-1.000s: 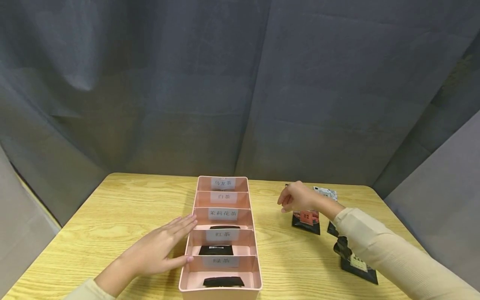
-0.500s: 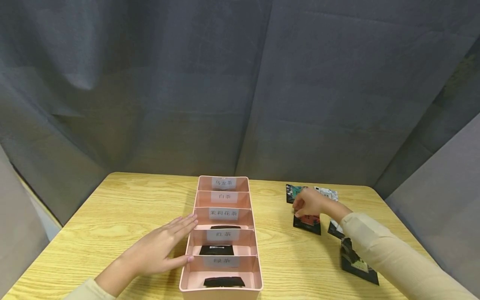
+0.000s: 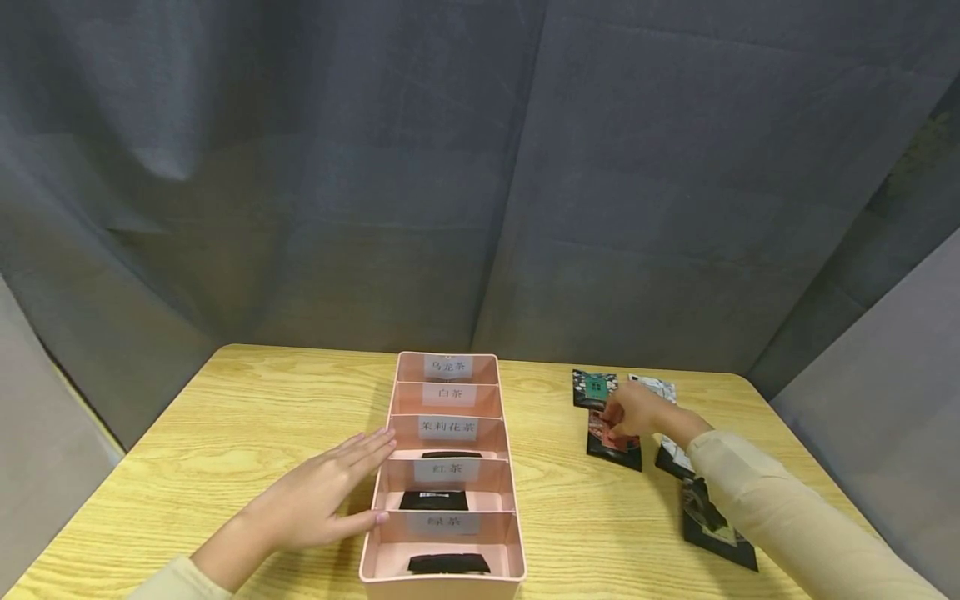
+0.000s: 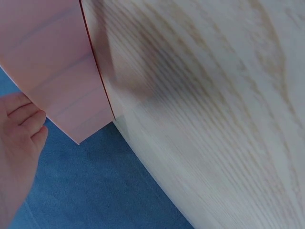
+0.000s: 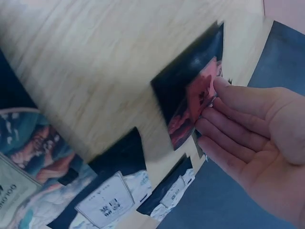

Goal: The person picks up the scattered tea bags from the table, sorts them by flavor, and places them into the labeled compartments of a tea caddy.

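My left hand (image 3: 322, 492) rests with fingers extended against the left side of a long pink divided box (image 3: 517, 546); the left wrist view has its fingertips at the box's rim. Chinese tea names label the compartments, and black packets lie in the front three. At the right, my right hand (image 3: 643, 414) pinches a black tea sachet with a red label (image 5: 202, 90) at its edge, thumb and fingertips together there. In the head view this sachet still lies at the table, its upper right part hidden by the hand.
A green-labelled sachet (image 3: 596, 387) and a white-patterned sachet (image 3: 657, 386) lie at the back right. Another white-patterned sachet (image 3: 672, 457) and a dark sachet (image 3: 718, 533) lie nearer, partly under the right sleeve. A grey curtain (image 3: 480, 183) hangs behind the table.
My right hand has moved right and down onto the red-labelled sachet, uncovering the green-labelled one behind. The left hand and the box have stayed in place.
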Motion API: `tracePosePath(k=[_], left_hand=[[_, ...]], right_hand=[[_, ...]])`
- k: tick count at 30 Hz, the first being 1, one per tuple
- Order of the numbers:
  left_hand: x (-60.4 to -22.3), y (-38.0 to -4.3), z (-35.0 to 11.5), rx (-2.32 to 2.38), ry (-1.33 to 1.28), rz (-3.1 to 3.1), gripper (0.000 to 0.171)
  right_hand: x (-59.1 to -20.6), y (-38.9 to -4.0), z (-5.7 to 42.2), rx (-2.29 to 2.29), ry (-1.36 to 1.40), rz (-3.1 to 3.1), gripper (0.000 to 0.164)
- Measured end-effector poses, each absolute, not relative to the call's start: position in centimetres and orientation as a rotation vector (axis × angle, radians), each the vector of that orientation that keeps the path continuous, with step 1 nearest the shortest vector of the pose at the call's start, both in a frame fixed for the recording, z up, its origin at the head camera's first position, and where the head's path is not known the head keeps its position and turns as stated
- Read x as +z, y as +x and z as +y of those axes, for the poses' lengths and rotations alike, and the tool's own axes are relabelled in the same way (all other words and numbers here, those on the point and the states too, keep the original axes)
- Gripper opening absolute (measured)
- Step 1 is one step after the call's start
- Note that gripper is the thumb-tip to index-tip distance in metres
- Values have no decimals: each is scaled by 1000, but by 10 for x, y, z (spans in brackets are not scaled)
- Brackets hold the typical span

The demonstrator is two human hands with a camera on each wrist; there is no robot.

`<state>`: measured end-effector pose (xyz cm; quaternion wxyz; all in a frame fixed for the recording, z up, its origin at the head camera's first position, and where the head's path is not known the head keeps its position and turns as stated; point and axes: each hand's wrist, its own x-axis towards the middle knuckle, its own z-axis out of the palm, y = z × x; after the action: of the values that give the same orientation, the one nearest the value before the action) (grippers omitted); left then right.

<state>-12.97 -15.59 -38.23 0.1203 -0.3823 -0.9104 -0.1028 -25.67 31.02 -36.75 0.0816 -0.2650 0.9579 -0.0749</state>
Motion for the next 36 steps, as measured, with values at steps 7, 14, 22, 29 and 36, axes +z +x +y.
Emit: tracePosePath(k=[7, 14, 22, 29, 36], left_hand=[[-382, -131, -156, -308, -1112, -2671, 73], [-382, -131, -156, -314, -1107, -2670, 74], [-382, -130, -156, -318, -1101, -2679, 74], [-382, -131, -157, -319, -1105, -2670, 74], [-383, -130, -156, -306, -1116, -2654, 73]], right_hand=[[-373, -252, 303, -263, -740, 2841, 4], [-375, -245, 287, -197, -712, 2853, 5], [-371, -228, 267, -173, -748, 2870, 5], [-371, -215, 255, -217, -729, 2864, 6], [-368, -216, 262, -233, -856, 2883, 17]])
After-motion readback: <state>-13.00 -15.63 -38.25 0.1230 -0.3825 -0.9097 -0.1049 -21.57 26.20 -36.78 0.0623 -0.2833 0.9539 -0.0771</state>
